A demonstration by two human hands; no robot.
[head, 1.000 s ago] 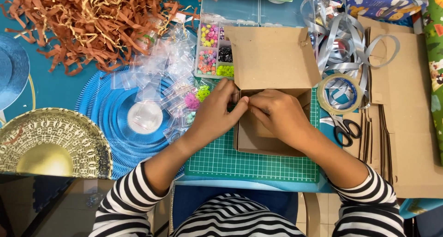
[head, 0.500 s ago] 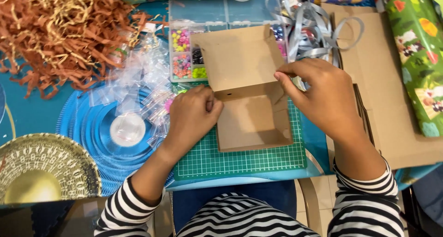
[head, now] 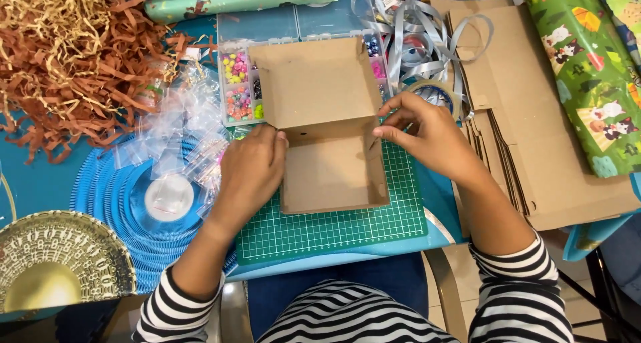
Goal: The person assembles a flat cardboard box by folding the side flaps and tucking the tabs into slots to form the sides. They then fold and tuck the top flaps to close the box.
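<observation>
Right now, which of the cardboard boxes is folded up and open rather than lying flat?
The brown box on the green cutting mat, between both hands, lid raised. The others lie flat in a stack to its right.

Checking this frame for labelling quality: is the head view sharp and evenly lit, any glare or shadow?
Head view: sharp, evenly lit; left hand and right hand crisp on the cardboard box; soft shadow inside the box; mild glare on the silver ribbon.

A craft or gift-packing table is showing here: a green cutting mat is lying on it, with shredded paper filler, rolls of wrapping paper, silver ribbon, a bead organiser and flat cardboard blanks crowding around.
</observation>
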